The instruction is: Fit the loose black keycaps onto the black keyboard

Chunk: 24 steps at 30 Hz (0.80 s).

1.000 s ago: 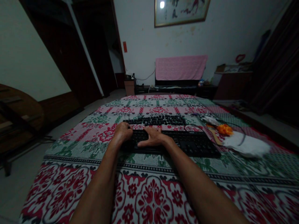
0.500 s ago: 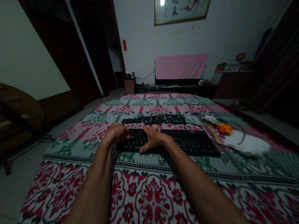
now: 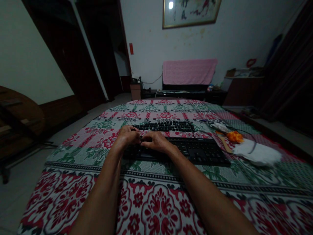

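A black keyboard [image 3: 198, 151] lies across the patterned tablecloth, its left part covered by my hands. My left hand [image 3: 128, 134] is closed over the keyboard's upper left corner, its fingers curled round a thin wire-like tool [image 3: 131, 123], of which only a fine end shows above the knuckles. Close beside it, my right hand [image 3: 156, 142] is bent over the keys, thumb and fingers drawn together at the left fingertips. Whatever lies between those fingers is too small and dark to make out. Loose black keycaps [image 3: 168, 125] are laid out in rows just behind the keyboard.
To the right lie an orange fluffy thing [image 3: 235, 136], a white cloth-like bundle [image 3: 256, 151], a tan flat strip [image 3: 225, 143] and a dark cable [image 3: 254, 143]. The tablecloth [image 3: 158, 202] covers the whole table. A pink cloth [image 3: 189, 71] hangs at the far wall.
My right hand has lifted from lying spread on the keyboard and drawn its fingers together beside the left. My left hand has shifted slightly right and up.
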Each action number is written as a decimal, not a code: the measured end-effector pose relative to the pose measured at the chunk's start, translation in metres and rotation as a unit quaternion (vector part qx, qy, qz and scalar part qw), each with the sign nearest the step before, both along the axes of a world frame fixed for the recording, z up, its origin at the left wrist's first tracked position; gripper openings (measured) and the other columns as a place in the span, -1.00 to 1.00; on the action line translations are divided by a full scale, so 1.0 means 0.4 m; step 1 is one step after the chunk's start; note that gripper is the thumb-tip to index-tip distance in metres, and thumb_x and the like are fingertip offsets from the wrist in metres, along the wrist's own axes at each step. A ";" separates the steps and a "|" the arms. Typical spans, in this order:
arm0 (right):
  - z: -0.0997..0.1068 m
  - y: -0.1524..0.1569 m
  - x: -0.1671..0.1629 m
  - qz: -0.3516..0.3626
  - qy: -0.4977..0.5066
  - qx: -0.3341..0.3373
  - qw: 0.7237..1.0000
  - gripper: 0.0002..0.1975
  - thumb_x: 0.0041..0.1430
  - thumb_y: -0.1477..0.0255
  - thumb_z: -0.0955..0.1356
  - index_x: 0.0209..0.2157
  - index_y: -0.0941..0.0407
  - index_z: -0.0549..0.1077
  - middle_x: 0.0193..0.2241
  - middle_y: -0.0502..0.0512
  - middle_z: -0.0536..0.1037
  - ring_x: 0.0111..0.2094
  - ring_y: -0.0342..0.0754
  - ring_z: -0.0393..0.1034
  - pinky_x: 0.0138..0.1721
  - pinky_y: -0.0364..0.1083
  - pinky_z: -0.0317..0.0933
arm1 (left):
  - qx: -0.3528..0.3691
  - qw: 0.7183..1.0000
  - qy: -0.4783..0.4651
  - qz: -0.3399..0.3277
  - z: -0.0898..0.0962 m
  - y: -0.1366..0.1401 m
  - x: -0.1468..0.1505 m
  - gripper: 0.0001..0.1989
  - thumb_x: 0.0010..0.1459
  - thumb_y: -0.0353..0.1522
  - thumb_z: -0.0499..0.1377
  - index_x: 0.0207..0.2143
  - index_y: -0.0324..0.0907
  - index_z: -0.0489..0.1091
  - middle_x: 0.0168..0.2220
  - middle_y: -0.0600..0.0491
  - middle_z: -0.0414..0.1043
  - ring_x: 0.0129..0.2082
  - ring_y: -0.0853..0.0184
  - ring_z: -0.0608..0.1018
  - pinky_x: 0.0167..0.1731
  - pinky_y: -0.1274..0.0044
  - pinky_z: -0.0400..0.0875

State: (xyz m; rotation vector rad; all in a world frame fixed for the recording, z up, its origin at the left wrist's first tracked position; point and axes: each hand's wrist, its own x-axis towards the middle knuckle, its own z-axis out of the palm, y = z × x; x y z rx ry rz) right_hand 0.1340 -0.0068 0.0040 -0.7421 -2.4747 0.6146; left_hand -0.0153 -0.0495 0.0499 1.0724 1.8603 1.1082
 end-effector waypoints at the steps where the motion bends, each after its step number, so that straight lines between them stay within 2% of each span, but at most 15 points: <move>1: -0.002 -0.001 -0.004 0.002 0.006 -0.006 1.000 -0.82 0.10 0.39 0.33 -0.30 0.12 0.55 -0.42 -0.03 0.55 -0.38 -0.17 0.37 -0.35 -0.22 0.11 | 0.003 1.000 -0.002 0.000 0.002 -0.001 0.001 -0.84 -0.28 -0.51 0.17 -0.53 -0.19 0.31 -0.73 0.08 0.39 -0.67 0.26 0.51 -0.63 0.55 0.33; 4: -0.014 0.001 -0.014 -0.027 0.025 -0.031 0.999 -0.82 0.09 0.37 0.33 -0.39 0.16 0.55 -0.54 -0.07 0.48 -0.48 -0.21 0.30 -0.45 -0.24 0.04 | 0.010 1.000 -0.013 0.001 0.002 -0.002 0.003 -0.85 -0.28 -0.50 0.18 -0.53 -0.20 0.31 -0.73 0.08 0.38 -0.69 0.28 0.48 -0.64 0.56 0.32; 7: -0.028 0.013 -0.022 -0.088 0.055 -0.084 0.991 -0.80 0.03 0.32 0.37 -0.44 0.18 0.54 -0.58 -0.08 0.45 -0.50 -0.22 0.27 -0.49 -0.25 0.02 | 0.042 0.998 -0.038 -0.012 -0.005 0.001 0.010 -0.85 -0.27 -0.47 0.20 -0.52 -0.21 0.32 -0.74 0.11 0.36 -0.71 0.32 0.46 -0.68 0.60 0.27; 12: -0.031 0.027 -0.024 -0.158 0.135 -0.233 0.950 -0.88 -0.05 0.48 0.38 -0.42 0.20 0.53 -0.59 -0.10 0.46 -0.55 -0.25 0.25 -0.48 -0.26 0.09 | 0.137 0.985 -0.092 -0.048 -0.026 0.012 0.032 -0.81 -0.28 -0.42 0.22 -0.50 -0.21 0.30 -0.68 0.14 0.39 -0.69 0.39 0.46 -0.66 0.62 0.30; 15: -0.028 0.028 -0.022 -0.175 0.141 -0.275 0.935 -0.89 -0.10 0.49 0.40 -0.43 0.21 0.51 -0.65 -0.12 0.40 -0.61 -0.26 0.19 -0.52 -0.25 0.10 | 0.169 0.978 -0.116 -0.044 -0.045 0.026 0.037 -0.78 -0.28 -0.39 0.24 -0.48 -0.21 0.31 -0.67 0.15 0.39 -0.65 0.37 0.48 -0.62 0.61 0.34; 17: -0.029 0.030 -0.021 -0.199 0.136 -0.269 0.933 -0.81 -0.13 0.49 0.42 -0.36 0.21 0.50 -0.65 -0.13 0.39 -0.61 -0.25 0.20 -0.53 -0.24 0.11 | 0.191 0.974 -0.119 -0.022 -0.054 0.035 0.032 -0.76 -0.28 -0.37 0.23 -0.46 -0.21 0.32 -0.67 0.15 0.39 -0.63 0.36 0.50 -0.60 0.60 0.36; 19: -0.032 0.039 -0.015 -0.227 0.128 -0.231 0.937 -0.73 -0.12 0.49 0.42 -0.28 0.18 0.49 -0.63 -0.12 0.42 -0.59 -0.24 0.25 -0.51 -0.24 0.14 | 0.214 0.970 -0.112 0.012 -0.058 0.041 0.022 -0.76 -0.27 -0.35 0.23 -0.46 -0.21 0.33 -0.65 0.16 0.40 -0.62 0.37 0.51 -0.59 0.61 0.36; 24: -0.033 0.086 0.032 -0.276 0.085 -0.120 0.950 -0.83 0.02 0.39 0.37 -0.33 0.14 0.53 -0.51 -0.03 0.55 -0.47 -0.17 0.41 -0.36 -0.20 0.24 | 0.211 0.969 -0.117 0.052 -0.073 0.055 -0.019 -0.76 -0.30 -0.33 0.23 -0.48 -0.21 0.33 -0.61 0.17 0.39 -0.63 0.36 0.50 -0.57 0.56 0.39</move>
